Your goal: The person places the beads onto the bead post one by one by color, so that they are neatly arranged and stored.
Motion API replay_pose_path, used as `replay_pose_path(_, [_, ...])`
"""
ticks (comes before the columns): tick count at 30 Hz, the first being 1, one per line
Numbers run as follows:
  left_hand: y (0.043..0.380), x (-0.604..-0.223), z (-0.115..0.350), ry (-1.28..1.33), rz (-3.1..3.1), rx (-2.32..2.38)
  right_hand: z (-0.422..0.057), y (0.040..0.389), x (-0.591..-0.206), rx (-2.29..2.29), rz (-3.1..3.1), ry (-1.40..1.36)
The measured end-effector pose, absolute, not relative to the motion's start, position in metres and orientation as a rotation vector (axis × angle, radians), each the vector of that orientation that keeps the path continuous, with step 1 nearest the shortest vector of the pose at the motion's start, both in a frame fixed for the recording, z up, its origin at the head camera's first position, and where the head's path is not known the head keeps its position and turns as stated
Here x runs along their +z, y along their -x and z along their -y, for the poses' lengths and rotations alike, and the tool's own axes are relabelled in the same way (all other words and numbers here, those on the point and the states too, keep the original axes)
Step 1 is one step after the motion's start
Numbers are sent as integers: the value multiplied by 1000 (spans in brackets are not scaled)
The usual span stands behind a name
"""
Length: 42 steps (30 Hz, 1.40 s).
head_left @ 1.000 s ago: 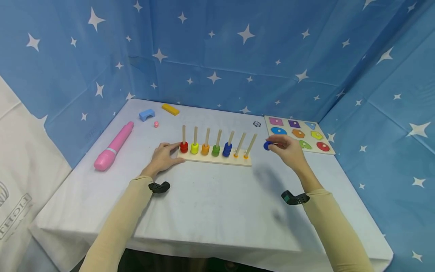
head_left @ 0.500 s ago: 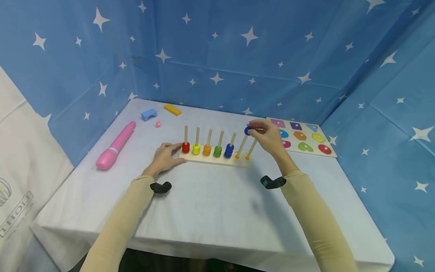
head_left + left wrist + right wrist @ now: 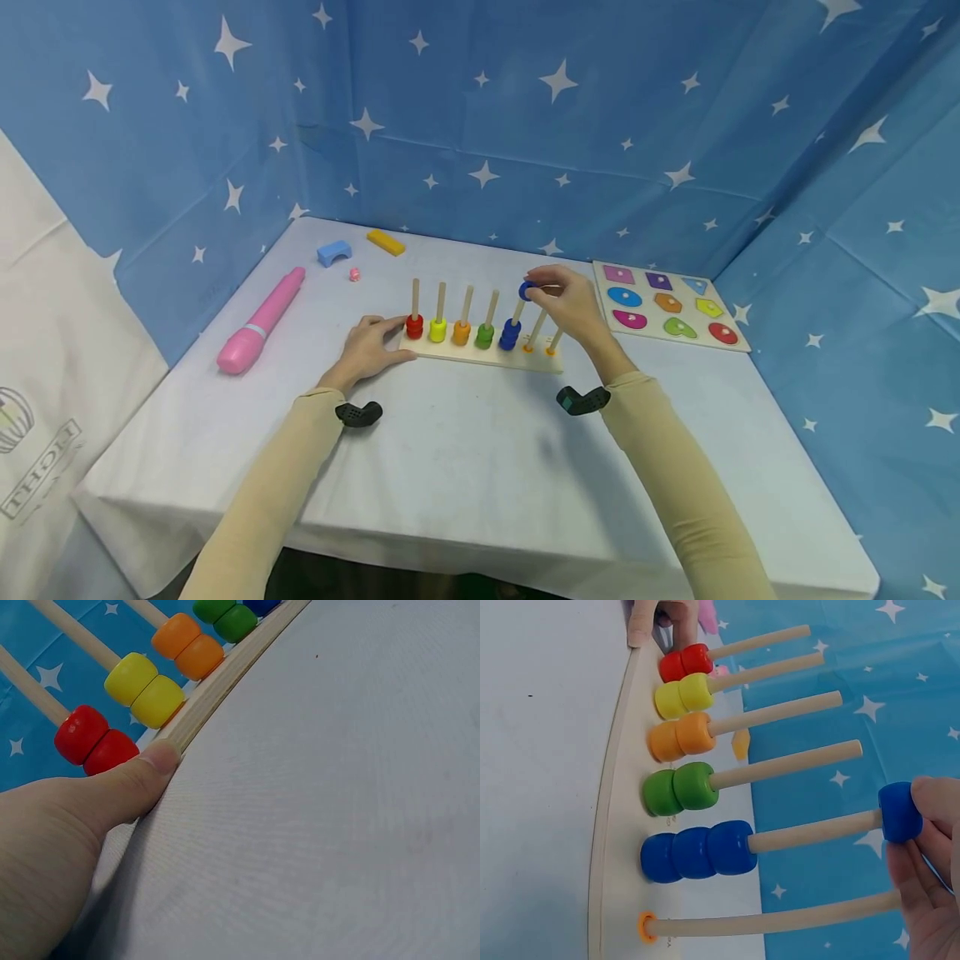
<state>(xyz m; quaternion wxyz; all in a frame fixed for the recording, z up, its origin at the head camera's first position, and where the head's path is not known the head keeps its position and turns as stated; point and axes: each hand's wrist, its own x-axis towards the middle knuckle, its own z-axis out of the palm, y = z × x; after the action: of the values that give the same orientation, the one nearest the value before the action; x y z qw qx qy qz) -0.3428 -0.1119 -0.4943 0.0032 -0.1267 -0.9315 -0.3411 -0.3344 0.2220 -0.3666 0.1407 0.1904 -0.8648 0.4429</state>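
Observation:
A wooden bead-stacking board (image 3: pixel 487 357) with several upright pegs stands mid-table. My left hand (image 3: pixel 366 352) grips its left end; the thumb (image 3: pixel 142 776) presses the front edge beside the red beads (image 3: pixel 88 735), and the other fingers reach behind. My right hand (image 3: pixel 572 302) pinches a blue bead (image 3: pixel 900 812) at the top of the fifth peg (image 3: pixel 817 830). The peg's tip meets that bead; how far it enters is hidden. Three blue beads (image 3: pixel 697 852) sit below. Yellow (image 3: pixel 684 695), orange (image 3: pixel 681 736) and green beads (image 3: pixel 681 788) fill neighbouring pegs. The two rightmost pegs (image 3: pixel 537 329) carry no large beads.
A shape puzzle board (image 3: pixel 671 307) lies at the back right. To the left are a pink wand-like object (image 3: pixel 261 323), a blue arch block (image 3: pixel 334 252), a yellow block (image 3: pixel 386 242) and a small pink piece (image 3: pixel 355 274). Starry blue cloth (image 3: pixel 480 125) hangs behind the table.
My right hand has carried the blue bead leftward from beside the puzzle board, past the rightmost pegs, to the top of the fifth peg. My left hand has stayed on the board's end.

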Motion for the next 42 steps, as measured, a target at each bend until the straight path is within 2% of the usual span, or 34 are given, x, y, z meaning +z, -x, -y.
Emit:
replay_pose_path(15, [346,-496,112,417,2912,-1044,-219,335,-367,1153,2509,-583])
replay_pose_path(27, [343,-494,112,423,2918,-1044,-227,330,-367,1229,2427,-557])
replay_pose_path(34, [343,-494,112,400,2930,-1053,-254,313,-366,1336,2318,-514])
replay_pose_path(42, [342,-493,110,394,2951,-1034,-282,275,-363,1311,2360,-280])
